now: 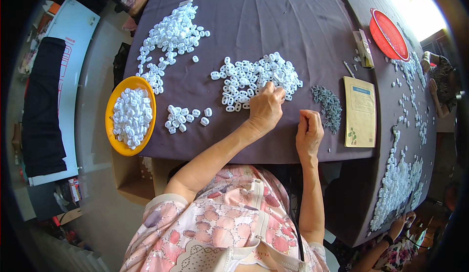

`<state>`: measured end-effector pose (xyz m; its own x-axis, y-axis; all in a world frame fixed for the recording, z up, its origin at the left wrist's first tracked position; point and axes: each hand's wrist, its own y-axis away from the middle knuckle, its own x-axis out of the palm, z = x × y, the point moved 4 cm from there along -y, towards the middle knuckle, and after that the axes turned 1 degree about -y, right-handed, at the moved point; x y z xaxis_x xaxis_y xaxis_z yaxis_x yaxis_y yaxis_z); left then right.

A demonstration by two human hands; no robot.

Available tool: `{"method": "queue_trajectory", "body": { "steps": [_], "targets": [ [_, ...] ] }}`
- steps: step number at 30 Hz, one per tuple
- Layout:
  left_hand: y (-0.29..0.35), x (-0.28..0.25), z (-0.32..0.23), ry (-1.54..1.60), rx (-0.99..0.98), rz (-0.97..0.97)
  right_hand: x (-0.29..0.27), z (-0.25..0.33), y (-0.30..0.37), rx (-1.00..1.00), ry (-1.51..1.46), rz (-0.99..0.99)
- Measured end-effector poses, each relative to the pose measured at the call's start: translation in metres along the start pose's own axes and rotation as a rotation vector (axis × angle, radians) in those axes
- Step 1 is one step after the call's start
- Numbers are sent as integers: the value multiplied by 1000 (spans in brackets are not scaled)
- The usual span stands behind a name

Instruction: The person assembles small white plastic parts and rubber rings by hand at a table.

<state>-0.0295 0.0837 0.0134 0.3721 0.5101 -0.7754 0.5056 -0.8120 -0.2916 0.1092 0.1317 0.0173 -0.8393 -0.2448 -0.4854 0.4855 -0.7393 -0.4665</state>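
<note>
My left hand point(266, 108) reaches over the near edge of a pile of small white oval plastic pieces point(239, 79), many with two dark holes. Its fingers are curled in among the pieces, and whatever they grip is hidden. To its right, my right hand point(309, 133) is raised near the table's front edge, fingers folded against the thumb. Anything inside that pinch is too small or covered to make out. Just beyond it lies a heap of small, thin grey pieces point(328, 108).
A yellow bowl point(111, 125) of white pieces sits at the table's left edge. A smaller group point(180, 118) and a large heap point(176, 30) lie nearby. Rightward are a tan packet point(360, 113), a red basket point(391, 35) and more white pieces point(398, 189); other people work around the tables.
</note>
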Motion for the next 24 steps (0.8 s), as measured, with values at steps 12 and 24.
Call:
{"method": "queue_trajectory", "body": {
  "steps": [12, 24],
  "targets": [
    [39, 7, 25, 1449, -609, 315, 28, 17, 7, 460, -455, 144],
    [59, -16, 30, 1492, -551, 260, 37, 42, 6, 168, -382, 167]
  ]
}}
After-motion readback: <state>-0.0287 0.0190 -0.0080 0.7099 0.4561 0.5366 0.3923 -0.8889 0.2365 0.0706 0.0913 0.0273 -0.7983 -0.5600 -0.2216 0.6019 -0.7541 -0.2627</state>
